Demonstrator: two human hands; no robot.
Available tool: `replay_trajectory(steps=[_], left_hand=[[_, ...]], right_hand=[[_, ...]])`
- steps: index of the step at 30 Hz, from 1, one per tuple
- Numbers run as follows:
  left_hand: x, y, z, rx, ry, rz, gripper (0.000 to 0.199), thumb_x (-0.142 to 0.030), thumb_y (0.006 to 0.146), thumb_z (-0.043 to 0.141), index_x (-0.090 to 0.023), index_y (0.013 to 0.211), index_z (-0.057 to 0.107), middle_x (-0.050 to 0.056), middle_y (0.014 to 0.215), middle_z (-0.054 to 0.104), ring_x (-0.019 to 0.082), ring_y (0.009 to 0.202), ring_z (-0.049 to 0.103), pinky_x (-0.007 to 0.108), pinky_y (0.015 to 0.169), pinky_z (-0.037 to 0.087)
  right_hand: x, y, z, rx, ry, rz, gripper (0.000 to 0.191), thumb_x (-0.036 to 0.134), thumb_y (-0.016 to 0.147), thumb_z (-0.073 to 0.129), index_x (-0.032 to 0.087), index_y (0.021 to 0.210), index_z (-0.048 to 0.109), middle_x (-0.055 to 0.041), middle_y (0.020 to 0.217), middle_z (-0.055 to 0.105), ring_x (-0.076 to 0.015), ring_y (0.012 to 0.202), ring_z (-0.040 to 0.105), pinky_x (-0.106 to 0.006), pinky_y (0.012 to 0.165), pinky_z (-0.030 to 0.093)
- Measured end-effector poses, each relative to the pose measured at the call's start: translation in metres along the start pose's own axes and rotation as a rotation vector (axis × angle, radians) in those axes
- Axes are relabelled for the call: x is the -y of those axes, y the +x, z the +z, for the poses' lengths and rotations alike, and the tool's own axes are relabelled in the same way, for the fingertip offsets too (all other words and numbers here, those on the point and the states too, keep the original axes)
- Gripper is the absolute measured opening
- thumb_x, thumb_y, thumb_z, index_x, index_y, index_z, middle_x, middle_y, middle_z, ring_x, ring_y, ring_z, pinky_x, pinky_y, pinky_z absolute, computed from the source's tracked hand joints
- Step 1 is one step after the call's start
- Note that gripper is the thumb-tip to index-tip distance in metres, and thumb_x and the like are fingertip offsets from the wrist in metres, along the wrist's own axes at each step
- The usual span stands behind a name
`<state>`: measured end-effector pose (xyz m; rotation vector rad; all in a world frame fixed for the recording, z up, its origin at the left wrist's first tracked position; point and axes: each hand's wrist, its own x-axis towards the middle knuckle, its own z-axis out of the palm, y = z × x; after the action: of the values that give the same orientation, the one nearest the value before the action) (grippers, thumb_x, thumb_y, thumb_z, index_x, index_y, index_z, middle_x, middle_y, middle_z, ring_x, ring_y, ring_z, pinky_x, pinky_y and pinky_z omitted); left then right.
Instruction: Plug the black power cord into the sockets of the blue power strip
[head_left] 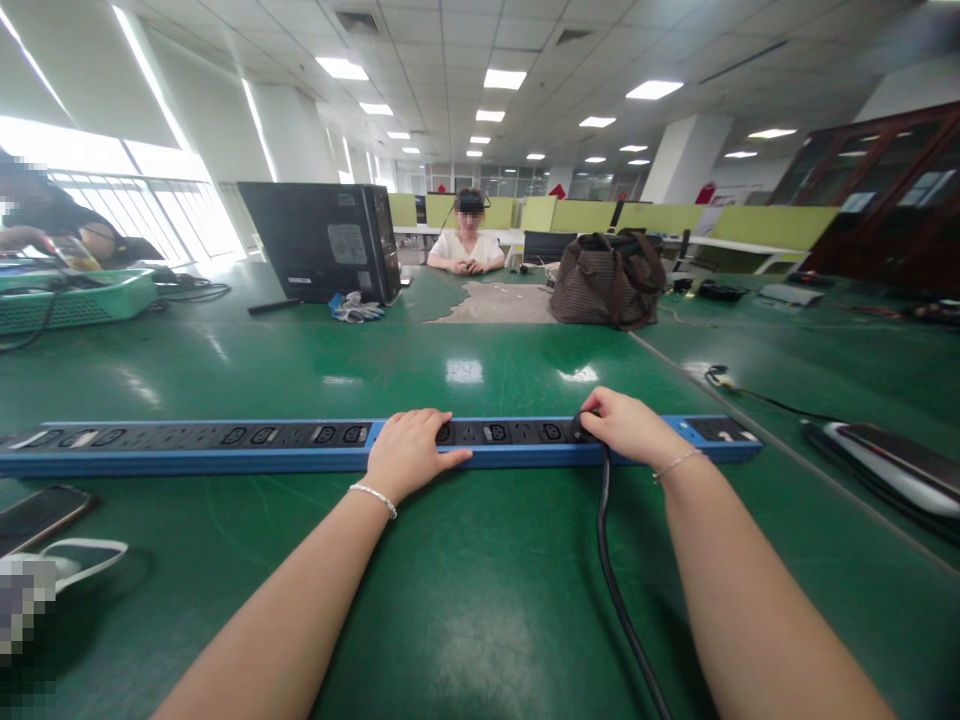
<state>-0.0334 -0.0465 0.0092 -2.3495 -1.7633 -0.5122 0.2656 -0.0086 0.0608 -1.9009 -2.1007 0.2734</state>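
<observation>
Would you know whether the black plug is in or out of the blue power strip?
Cannot tell: the black plug is at the power strip, but the right hand obscures its seating.

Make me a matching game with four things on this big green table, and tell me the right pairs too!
1. Long socket strip
2. Plug
3. Bag
4. Gloves

A. Brown, with straps
B. Beside the black computer case
C. Blue, under the left hand
D. In the fingers of the right hand

Pairs: 1-C, 2-D, 3-A, 4-B
</observation>
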Motion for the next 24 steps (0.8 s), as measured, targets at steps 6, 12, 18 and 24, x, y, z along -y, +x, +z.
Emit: replay_trajectory(steps=[6, 12, 18, 24], left_hand=[[0.0, 0.0, 0.001, -0.006, -0.001, 0.001, 0.063, -0.067, 0.075, 0.045, -0.021, 0.117, 0.058, 0.008, 0.116, 0.063, 0.025, 0.107, 0.056, 0.038, 0.094, 0.039], [0.0, 0.0, 0.001, -0.006, 0.012, -0.002, 0.064, -0.067, 0.075, 0.045, -0.021, 0.117, 0.057, 0.008, 0.116, 0.063, 0.024, 0.106, 0.056, 0.037, 0.094, 0.038], [0.0, 0.0, 0.001, -0.004, 0.022, 0.012, 0.064, -0.066, 0.076, 0.044, -0.02, 0.117, 0.057, 0.008, 0.117, 0.062, 0.025, 0.108, 0.055, 0.038, 0.095, 0.038], [-0.002, 0.0, 0.001, 0.003, 0.023, 0.003, 0.064, -0.066, 0.076, 0.043, -0.019, 0.118, 0.056, 0.008, 0.117, 0.062, 0.025, 0.108, 0.055, 0.038, 0.095, 0.037]], right_hand=[[0.007, -0.001, 0.004, 0.031, -0.092, -0.003, 0.014, 0.029, 0.073, 0.051, 0.021, 0.082, 0.058, -0.0031, 0.072, 0.063, -0.0152, 0.062, 0.054, -0.024, 0.055, 0.035], [0.004, -0.005, 0.009, 0.047, -0.042, -0.009, 0.013, 0.029, 0.076, 0.047, 0.021, 0.085, 0.053, -0.0022, 0.072, 0.062, -0.0151, 0.064, 0.055, -0.024, 0.057, 0.036], [0.004, -0.006, 0.01, 0.058, -0.024, -0.024, 0.01, 0.029, 0.075, 0.045, 0.022, 0.082, 0.048, -0.0006, 0.068, 0.06, -0.0147, 0.061, 0.053, -0.024, 0.055, 0.034], [-0.001, -0.005, 0.016, 0.012, 0.028, -0.027, 0.008, 0.029, 0.074, 0.045, 0.023, 0.078, 0.048, 0.0005, 0.067, 0.059, -0.0144, 0.063, 0.053, -0.023, 0.056, 0.034]])
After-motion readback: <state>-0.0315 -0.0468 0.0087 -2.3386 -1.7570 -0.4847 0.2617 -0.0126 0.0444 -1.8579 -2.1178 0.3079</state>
